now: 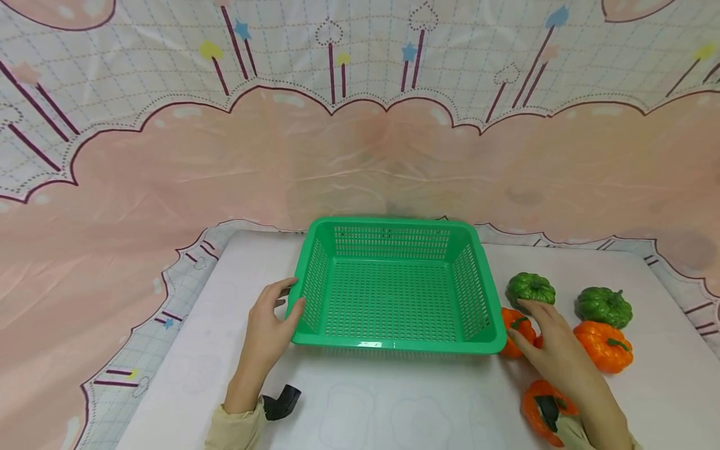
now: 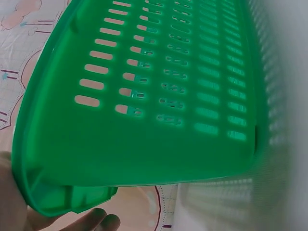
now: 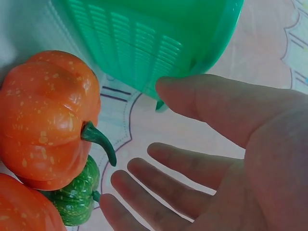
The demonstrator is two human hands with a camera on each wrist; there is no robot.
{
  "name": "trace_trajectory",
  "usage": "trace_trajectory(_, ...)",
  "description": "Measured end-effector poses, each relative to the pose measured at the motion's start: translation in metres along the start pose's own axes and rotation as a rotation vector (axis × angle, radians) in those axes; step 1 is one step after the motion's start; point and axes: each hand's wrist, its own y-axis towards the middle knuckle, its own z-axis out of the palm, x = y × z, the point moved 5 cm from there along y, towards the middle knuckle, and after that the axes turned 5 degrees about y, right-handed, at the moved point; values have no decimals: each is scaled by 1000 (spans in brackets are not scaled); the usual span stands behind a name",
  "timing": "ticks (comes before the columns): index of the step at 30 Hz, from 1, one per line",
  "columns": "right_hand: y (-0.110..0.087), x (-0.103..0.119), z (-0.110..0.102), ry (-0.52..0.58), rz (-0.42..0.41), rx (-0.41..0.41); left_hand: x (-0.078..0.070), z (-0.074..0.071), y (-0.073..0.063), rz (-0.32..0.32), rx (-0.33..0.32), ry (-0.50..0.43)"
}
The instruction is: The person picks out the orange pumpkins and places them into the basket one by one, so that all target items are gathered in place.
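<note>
A green plastic basket (image 1: 394, 345) with slotted walls stands on the white table, and nothing lies inside it. My left hand (image 1: 272, 322) grips its left rim, thumb on the near side and fingers around the outer edge. In the left wrist view the basket's slotted wall (image 2: 159, 154) fills most of the picture. To the right of the basket, my right hand (image 1: 554, 347) hovers over a group of toy pumpkins, its fingers spread and holding nothing. An orange pumpkin (image 3: 48, 120) with a curved green stem shows beside its fingers in the right wrist view.
Two green pumpkins (image 1: 604, 306) sit behind the orange ones. Another orange pumpkin (image 1: 613, 350) lies right of my right hand, and one (image 1: 534, 412) is partly hidden by that wrist. A printed cloth (image 1: 394, 162) hangs behind the table.
</note>
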Motion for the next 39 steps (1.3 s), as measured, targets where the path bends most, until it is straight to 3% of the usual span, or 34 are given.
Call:
trace_trajectory(8, 3, -6, 4, 19, 40, 52, 4, 2, -2, -69, 32, -64)
trace_trajectory(22, 7, -16, 9, 19, 73, 98, 7, 5, -3, -122, 53, -112)
trace_trajectory(39, 16, -30, 12, 19, 107, 119, 8, 6, -4, -138, 74, -122)
